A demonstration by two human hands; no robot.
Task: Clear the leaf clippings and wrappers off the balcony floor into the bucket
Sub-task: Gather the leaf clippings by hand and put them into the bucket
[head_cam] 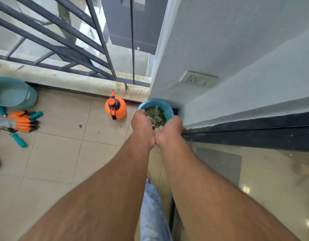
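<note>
A small blue bucket point(157, 102) stands in the balcony corner against the grey wall, filled with green and brown leaf clippings point(155, 116). My left hand point(141, 126) and my right hand point(169, 131) are pressed together at the wrists right over the bucket's near rim. They cup a clump of clippings between them. The fingertips are hidden behind the hands and inside the bucket. One small dark scrap point(80, 126) lies on the beige floor tiles to the left.
An orange pump sprayer point(115, 110) stands just left of the bucket. Farther left are a teal basket point(13, 93), orange gardening gloves point(22, 121) and teal-handled shears point(19, 141). The railing point(72, 49) runs behind. A black door track point(246, 134) lies to the right.
</note>
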